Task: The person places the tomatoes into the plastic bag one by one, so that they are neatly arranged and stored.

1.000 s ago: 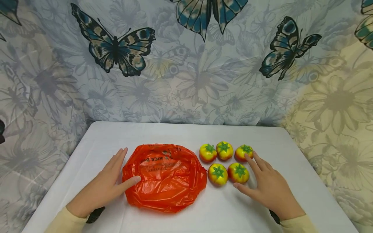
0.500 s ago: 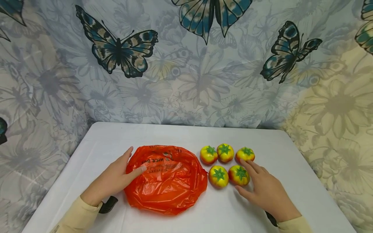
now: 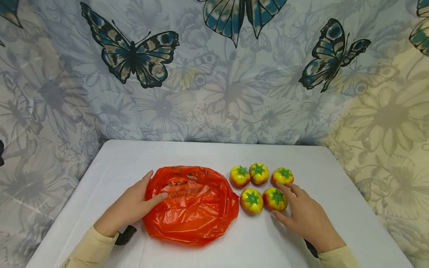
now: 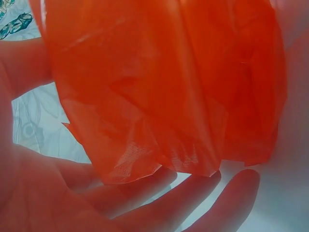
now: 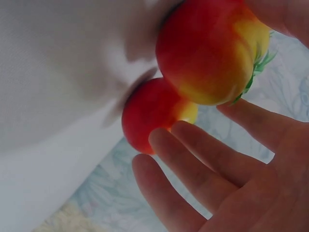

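A crumpled orange-red plastic bag (image 3: 191,212) with dark printing lies on the white table. My left hand (image 3: 129,206) is at its left side, thumb reaching over the top and fingers along the edge. In the left wrist view the fingertips (image 4: 248,181) are right at the bag's lower edge, fairly straight. Right of the bag sit several red-and-yellow tomatoes with green star-shaped tops. My right hand (image 3: 306,216) spreads around the near right tomato (image 3: 275,199), thumb in front and fingers behind. Its fingers also overlap the far right tomato (image 3: 282,175) in the head view.
Two more tomatoes stand at the back, a left one (image 3: 240,176) and a middle one (image 3: 259,174). Another tomato (image 3: 251,201) sits close against the bag's right side. Behind the white table (image 3: 214,152) hangs a butterfly-and-flower cloth (image 3: 231,96).
My left hand has moved right, closer in on the bag. My right hand has shifted slightly toward me and left, around the near right tomato. Bag and tomatoes stay put.
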A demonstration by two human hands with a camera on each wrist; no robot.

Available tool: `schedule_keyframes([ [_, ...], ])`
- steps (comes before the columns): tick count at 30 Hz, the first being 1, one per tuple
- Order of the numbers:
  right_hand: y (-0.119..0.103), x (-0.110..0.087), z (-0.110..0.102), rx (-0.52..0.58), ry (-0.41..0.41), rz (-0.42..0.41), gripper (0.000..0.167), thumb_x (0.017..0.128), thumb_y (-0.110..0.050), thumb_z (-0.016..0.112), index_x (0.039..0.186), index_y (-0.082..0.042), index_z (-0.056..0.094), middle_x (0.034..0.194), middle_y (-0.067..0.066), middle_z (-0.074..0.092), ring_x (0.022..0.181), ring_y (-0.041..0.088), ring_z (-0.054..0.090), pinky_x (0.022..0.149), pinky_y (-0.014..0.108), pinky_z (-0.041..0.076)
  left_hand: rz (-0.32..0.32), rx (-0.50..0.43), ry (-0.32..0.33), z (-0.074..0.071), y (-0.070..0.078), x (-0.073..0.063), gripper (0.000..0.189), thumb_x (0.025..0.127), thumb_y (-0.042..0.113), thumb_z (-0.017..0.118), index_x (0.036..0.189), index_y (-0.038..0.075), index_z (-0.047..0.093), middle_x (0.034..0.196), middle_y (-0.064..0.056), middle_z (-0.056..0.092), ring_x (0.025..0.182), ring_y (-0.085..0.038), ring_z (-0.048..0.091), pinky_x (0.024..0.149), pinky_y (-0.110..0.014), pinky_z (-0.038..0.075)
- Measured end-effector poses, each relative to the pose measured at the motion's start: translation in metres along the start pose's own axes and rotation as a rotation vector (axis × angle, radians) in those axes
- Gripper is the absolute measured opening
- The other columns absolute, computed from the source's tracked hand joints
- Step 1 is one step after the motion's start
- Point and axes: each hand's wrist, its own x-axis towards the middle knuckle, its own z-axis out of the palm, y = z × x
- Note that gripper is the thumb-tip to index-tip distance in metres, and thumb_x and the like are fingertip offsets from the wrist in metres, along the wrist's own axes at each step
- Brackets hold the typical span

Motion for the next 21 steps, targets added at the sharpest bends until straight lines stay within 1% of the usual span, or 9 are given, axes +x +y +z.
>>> schedule_keyframes([
  [4, -0.003, 0.002, 0.001, 0.004, 0.001, -0.005, 0.094, 0.081, -0.051, 0.091, 0.159, -0.013, 0.053, 0.147, 0.028, 0.059, 0.124, 0.049, 0.064, 0.091, 0.068, 0.061, 0.0, 0.0, 0.003, 0.0, -0.001, 0.0, 0.114, 0.1, 0.07, 0.062, 0.17, -0.006, 0.014, 0.171, -0.032, 0.035, 0.156, -0.052, 0.04, 0.121, -0.072, 0.04],
  [12, -0.01, 0.004, 0.002, 0.014, 0.008, -0.029, 0.091, 0.083, -0.048, 0.091, 0.159, -0.013, 0.053, 0.143, 0.027, 0.06, 0.118, 0.046, 0.067, 0.086, 0.064, 0.063, 0.02, 0.003, 0.021, -0.001, -0.005, 0.001, 0.11, 0.101, 0.068, 0.062, 0.17, -0.007, 0.018, 0.17, -0.032, 0.037, 0.155, -0.051, 0.041, 0.122, -0.07, 0.039],
  [16, -0.012, 0.007, 0.002, 0.029, 0.003, -0.028, 0.09, 0.084, -0.047, 0.091, 0.158, -0.012, 0.053, 0.143, 0.026, 0.06, 0.117, 0.045, 0.068, 0.088, 0.064, 0.063, 0.013, -0.005, 0.018, -0.002, -0.006, 0.002, 0.108, 0.101, 0.066, 0.062, 0.17, -0.006, 0.019, 0.17, -0.031, 0.038, 0.155, -0.051, 0.042, 0.123, -0.07, 0.039],
  [21, -0.014, 0.011, 0.003, 0.052, -0.017, -0.011, 0.089, 0.085, -0.047, 0.089, 0.158, -0.011, 0.053, 0.144, 0.025, 0.06, 0.118, 0.045, 0.069, 0.091, 0.065, 0.062, 0.0, -0.015, 0.001, -0.003, -0.007, 0.003, 0.102, 0.103, 0.06, 0.063, 0.17, -0.005, 0.02, 0.168, -0.031, 0.042, 0.153, -0.051, 0.044, 0.122, -0.069, 0.04],
])
